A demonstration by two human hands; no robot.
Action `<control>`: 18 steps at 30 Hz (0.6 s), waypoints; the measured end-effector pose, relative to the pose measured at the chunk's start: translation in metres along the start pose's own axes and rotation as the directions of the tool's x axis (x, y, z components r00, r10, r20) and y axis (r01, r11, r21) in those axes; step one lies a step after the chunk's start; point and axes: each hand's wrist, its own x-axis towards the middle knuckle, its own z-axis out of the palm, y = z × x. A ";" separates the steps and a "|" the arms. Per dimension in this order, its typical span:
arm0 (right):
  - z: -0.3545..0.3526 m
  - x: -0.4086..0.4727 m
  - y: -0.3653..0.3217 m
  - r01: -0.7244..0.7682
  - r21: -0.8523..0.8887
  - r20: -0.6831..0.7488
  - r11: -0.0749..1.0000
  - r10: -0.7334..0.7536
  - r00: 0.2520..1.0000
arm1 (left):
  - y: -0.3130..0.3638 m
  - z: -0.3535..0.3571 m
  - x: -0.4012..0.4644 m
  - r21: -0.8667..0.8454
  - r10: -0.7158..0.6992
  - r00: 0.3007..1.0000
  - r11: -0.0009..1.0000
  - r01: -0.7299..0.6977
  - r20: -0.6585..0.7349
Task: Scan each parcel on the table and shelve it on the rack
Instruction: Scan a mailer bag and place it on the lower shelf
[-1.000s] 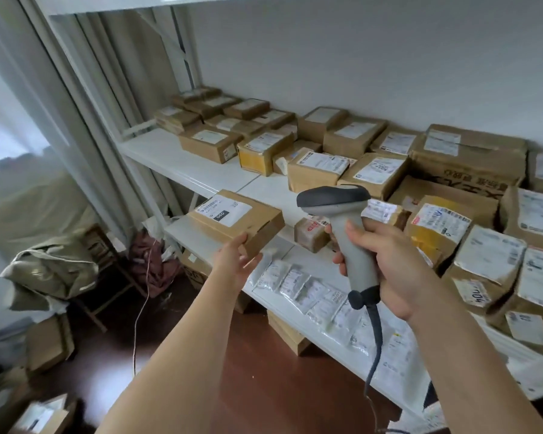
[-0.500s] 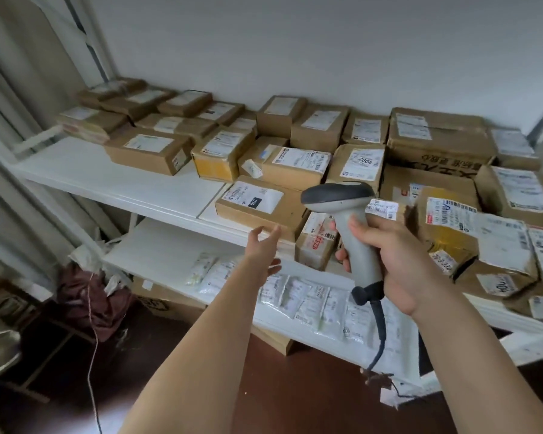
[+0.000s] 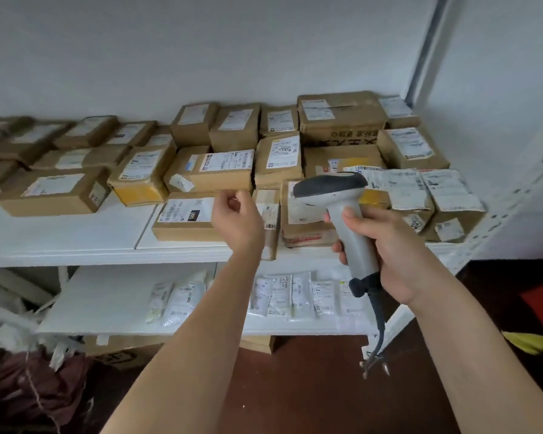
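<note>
— White wall behind, and the white rack (image 3: 76,242) stands against it. What lies on the upper shelf?

— Many brown cardboard parcels, in rows, most with a white label on top. One flat parcel (image 3: 185,219) sits at the front edge of this shelf.

— Where is the left hand (image 3: 237,219)?

— It is raised just in front of that flat parcel, over its right end. Its fingers are loosely curled and it holds nothing.

— And the right hand (image 3: 386,252)?

— It grips the handle of the grey scanner (image 3: 342,214), and the dark head points to the left. The cable (image 3: 378,333) hangs down from the handle.

— The lower shelf?

— Small white packets (image 3: 282,296) lie there side by side.
</note>
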 end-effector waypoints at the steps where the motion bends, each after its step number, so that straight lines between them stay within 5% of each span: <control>1: -0.012 -0.007 -0.004 0.014 0.006 -0.020 1.000 -0.014 1.000 | 0.010 0.016 -0.011 -0.009 0.047 0.997 0.999 -0.047 0.057; 10: -0.186 -0.116 -0.042 0.145 0.049 -0.345 0.988 -0.119 0.931 | 0.066 0.173 -0.204 -0.212 0.307 0.830 0.949 -0.232 0.466; 18: -0.399 -0.296 -0.051 0.308 0.019 -0.766 0.951 -0.184 0.615 | 0.116 0.307 -0.504 -0.361 0.357 0.527 0.927 -0.101 0.771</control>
